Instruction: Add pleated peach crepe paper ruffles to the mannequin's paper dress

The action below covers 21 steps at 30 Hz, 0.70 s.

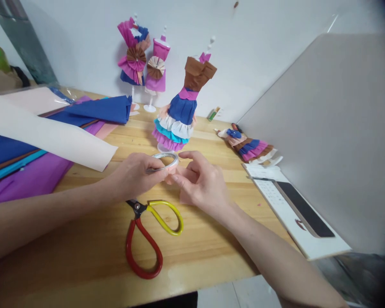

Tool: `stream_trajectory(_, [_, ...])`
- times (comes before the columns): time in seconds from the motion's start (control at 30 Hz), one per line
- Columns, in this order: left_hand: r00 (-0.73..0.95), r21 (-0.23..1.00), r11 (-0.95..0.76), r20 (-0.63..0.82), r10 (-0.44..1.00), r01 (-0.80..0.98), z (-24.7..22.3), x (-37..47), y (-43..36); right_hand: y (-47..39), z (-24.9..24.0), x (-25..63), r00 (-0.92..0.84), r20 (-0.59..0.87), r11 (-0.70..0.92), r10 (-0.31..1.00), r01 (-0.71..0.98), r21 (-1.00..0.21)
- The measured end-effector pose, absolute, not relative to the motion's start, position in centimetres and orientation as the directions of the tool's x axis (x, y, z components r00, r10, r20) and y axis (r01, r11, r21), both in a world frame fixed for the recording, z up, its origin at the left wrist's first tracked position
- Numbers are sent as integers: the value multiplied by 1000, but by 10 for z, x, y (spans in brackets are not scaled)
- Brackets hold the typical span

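Note:
A roll of tape [176, 159] is gripped in my left hand [136, 173], its ring facing up. Close on its right is my right hand [203, 182], fingers bent and thumb beside a small peach paper piece [170, 179] under the roll. More peach paper [186, 196] shows below the right fingers; how it is held is partly hidden. Scissors with one red and one yellow handle [143, 239] lie just below my hands, their blade tips hidden under the left hand.
Behind my hands stands a mannequin in a layered paper dress [182, 107]. Two smaller dressed mannequins [135, 60] stand at the wall. Coloured paper sheets [51, 137] cover the left. Another paper dress [250, 147] and a white board [295, 214] lie at right.

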State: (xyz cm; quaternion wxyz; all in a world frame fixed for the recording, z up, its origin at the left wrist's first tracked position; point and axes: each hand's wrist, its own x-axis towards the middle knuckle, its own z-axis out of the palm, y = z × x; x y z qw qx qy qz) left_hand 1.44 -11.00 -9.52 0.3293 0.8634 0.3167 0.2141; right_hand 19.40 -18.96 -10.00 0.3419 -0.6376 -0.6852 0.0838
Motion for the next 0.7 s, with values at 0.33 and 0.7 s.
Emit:
stream_trajectory(0.33, [678, 665, -648, 283, 679, 371, -105, 12, -112, -186, -97, 195, 159, 230, 88, 960, 609, -788])
stream_trajectory(0.7, [675, 607, -655, 249, 694, 450, -101, 13, -114, -193, -92, 187, 38, 255, 207, 966, 472, -857])
